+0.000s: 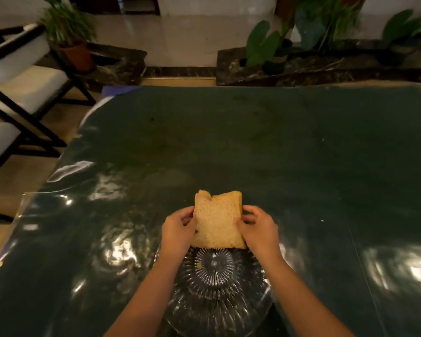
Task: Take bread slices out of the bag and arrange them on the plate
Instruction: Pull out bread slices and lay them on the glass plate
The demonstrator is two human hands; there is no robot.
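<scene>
One glass plate (216, 300) lies below two hands, left (178, 231) and right (259, 229), gripping one bread stack (216, 221).

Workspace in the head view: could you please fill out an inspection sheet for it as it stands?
Surface: dark green table under a glossy clear cover with glare patches.
Job's things: bread, looking like more than one slice, held above the far rim of the clear ribbed glass plate; plate bare apart from a possible crumb; no bag in view.
Clutter: nothing seen on the table.
Grippers: left hand and right hand pinch the bread's side edges.
Cables: nothing seen.
Surroundings: black-framed chairs at left; potted plants on a dark marble ledge beyond the table.
</scene>
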